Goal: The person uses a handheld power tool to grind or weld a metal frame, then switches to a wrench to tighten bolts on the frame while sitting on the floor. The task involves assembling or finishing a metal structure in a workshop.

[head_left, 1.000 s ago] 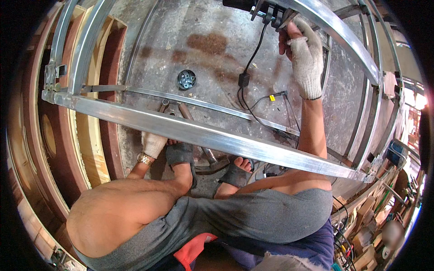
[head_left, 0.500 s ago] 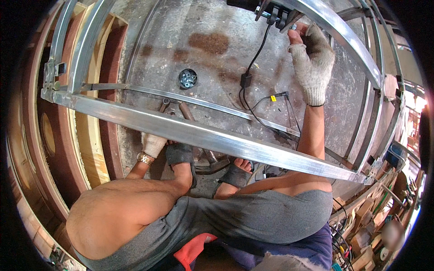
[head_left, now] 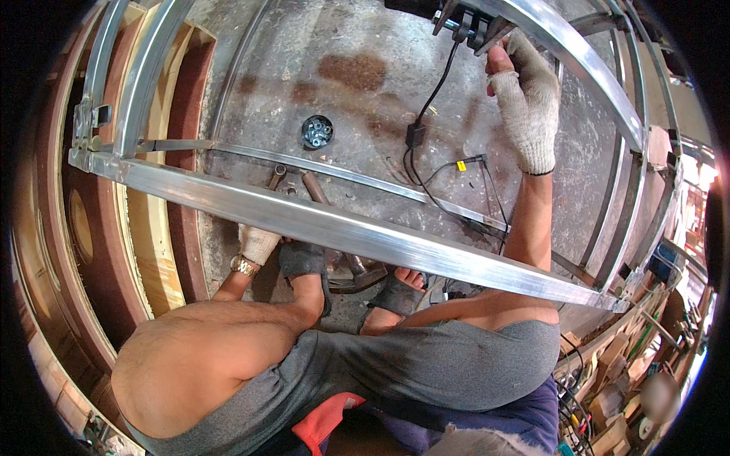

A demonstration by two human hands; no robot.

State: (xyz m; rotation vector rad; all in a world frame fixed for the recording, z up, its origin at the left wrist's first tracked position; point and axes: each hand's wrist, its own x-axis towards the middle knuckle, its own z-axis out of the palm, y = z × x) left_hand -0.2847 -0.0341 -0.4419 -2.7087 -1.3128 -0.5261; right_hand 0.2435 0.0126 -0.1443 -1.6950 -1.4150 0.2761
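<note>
One black bracket (head_left: 463, 32) sat beyond the front bar (head_left: 342, 225); looked stiff, fairly heavy, best held by plate edges. My right hand (head_left: 527, 106) was at it, grip curled, contents hidden. Left hand (head_left: 258, 243), partly under the bar: couldn't tell grip. One nut dish (head_left: 318, 146), beyond the bar.

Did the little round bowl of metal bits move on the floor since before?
No. The bowl hasn't slid any way: it sits at the same spot, to the lower left of the brown floor stain.

The metal frame (head_left: 342, 223) looks glossy, the right cloth glove (head_left: 534, 125) matt.
</note>
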